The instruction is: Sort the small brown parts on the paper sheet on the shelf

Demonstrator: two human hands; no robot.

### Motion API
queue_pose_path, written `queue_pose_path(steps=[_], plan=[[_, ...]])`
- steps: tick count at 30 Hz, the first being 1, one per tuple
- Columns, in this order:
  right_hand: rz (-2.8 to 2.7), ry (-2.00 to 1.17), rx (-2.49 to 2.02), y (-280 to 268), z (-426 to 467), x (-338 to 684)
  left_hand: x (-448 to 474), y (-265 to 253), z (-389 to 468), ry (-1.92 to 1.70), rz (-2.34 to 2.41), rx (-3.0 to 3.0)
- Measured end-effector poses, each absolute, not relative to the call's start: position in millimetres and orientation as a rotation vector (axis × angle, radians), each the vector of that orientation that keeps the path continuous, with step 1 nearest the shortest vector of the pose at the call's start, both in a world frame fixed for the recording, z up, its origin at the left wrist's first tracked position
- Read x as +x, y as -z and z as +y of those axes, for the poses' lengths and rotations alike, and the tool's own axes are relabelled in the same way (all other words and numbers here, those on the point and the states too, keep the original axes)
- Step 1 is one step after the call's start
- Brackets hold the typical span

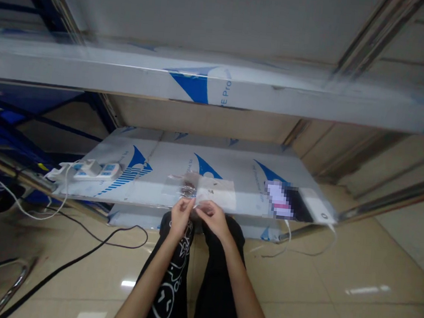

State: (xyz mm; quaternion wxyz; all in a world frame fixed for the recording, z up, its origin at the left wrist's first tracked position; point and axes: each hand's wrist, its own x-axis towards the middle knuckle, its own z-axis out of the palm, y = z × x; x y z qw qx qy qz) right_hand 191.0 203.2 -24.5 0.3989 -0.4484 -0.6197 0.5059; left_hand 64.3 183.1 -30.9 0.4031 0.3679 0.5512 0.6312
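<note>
My left hand [182, 213] and my right hand [213, 216] meet at the front edge of a film-covered metal shelf [160, 150]. Both are closed in a pinch, fingertips almost touching. Whatever they hold is too small and blurred to make out. Just beyond my left fingertips lies a clear plastic bag [190, 183] with something dark and shiny in it. A white sheet [225, 194], paper or a flat packet, lies beyond my right hand. One small dark piece [215, 183] rests on it.
A power strip [109, 172] with white plugs sits at the shelf's left end. To the right lie a lit phone [277, 199] and a white device [316, 205], with white cables hanging down. An upper shelf [129, 78] crosses ahead. A black cable [86, 254] runs over the floor.
</note>
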Motion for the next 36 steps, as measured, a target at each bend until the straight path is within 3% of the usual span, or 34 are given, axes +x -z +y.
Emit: queue_pose_path(steps=[10, 24, 36], plan=[[-1.395, -1.354, -1.131, 33, 217, 165, 55, 26, 184, -1.793, 1.419, 0.683], [-1.182, -1.371, -1.187, 58, 257, 125, 27, 27, 182, -1.804, 1.405, 0.727], [-1.346, -1.013, -1.222, 74, 245, 98, 25, 24, 178, -1.753, 1.445, 0.798]])
